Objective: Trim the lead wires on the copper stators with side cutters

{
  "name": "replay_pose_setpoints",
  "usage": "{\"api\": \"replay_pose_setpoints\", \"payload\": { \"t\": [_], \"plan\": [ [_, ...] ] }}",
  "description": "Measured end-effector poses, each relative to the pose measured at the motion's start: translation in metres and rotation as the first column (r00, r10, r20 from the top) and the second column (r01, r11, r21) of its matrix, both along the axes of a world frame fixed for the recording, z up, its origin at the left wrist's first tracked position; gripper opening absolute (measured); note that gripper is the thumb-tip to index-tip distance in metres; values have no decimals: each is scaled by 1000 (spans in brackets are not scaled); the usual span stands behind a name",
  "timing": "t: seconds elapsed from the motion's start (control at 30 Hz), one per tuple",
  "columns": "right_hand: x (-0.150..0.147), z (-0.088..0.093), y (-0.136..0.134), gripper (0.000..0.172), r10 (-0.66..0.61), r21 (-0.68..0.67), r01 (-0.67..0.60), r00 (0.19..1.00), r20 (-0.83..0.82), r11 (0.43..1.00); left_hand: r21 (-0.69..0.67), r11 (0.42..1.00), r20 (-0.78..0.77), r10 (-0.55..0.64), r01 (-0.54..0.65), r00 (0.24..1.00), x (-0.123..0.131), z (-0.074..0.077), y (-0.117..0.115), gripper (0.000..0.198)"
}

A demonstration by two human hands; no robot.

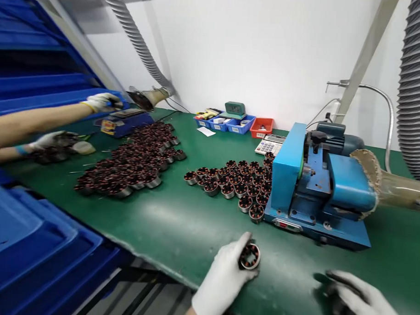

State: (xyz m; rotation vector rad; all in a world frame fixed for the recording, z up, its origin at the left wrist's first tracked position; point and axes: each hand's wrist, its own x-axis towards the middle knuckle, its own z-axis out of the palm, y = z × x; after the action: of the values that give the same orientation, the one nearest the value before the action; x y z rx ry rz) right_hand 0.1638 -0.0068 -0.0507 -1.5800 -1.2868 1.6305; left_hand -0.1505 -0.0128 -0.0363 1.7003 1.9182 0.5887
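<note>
My left hand, in a white glove, is closed around a motor stator, a metal ring with dark and copper windings inside. It holds the stator at the near edge of the green table, ring opening facing up. My right hand, in a white glove with dark parts, is at the lower right, smeared by motion; whether anything is in its fingers I cannot tell. A group of similar stators stands beside a blue machine, which has a motor and a duct at its right end.
A large heap of stators lies to the left, where a co-worker's gloved hands are at work. Small blue bins, a red bin and a calculator stand by the wall. Blue crates are at the lower left.
</note>
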Motion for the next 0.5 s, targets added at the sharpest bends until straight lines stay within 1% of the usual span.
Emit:
{"api": "replay_pose_setpoints", "payload": {
  "t": [0.03,0.07,0.1,0.13,0.2,0.23,0.27,0.3,0.37,0.43,0.5],
  "plan": [
    [-17,4,2,48,82,24,-82,996,-25,996,-13,999,20,-48,48,999,17,0,-2,70],
    [-33,8,5,51,84,90,-84,996,6,992,-20,995,40,-97,98,994,33,-1,-3,70],
    [-46,11,8,53,83,149,-93,994,74,984,-22,988,56,-154,155,987,48,-1,-4,70],
    [-57,14,10,49,93,207,-119,987,133,971,-16,976,68,-214,216,974,61,-1,-4,69],
    [-68,19,14,26,52,243,-91,985,162,966,11,951,88,-309,309,947,80,-1,-2,63],
    [-70,22,15,17,33,241,-73,986,163,968,14,943,105,-332,332,937,87,1,-1,59],
    [-69,24,15,17,14,226,-49,988,152,973,1,943,135,-331,334,934,92,3,1,56],
    [-66,26,16,23,0,205,-27,991,132,978,-34,946,186,-311,323,932,95,5,3,54],
    [-58,30,18,35,-49,171,39,997,59,984,-141,942,351,-240,305,905,100,12,4,54],
    [-49,36,20,42,-151,159,153,988,-25,975,-202,936,523,-147,289,840,105,19,1,52],
    [-41,44,22,45,-298,161,311,949,-102,937,-197,955,616,-54,220,786,110,23,-4,48]
  ]
}}
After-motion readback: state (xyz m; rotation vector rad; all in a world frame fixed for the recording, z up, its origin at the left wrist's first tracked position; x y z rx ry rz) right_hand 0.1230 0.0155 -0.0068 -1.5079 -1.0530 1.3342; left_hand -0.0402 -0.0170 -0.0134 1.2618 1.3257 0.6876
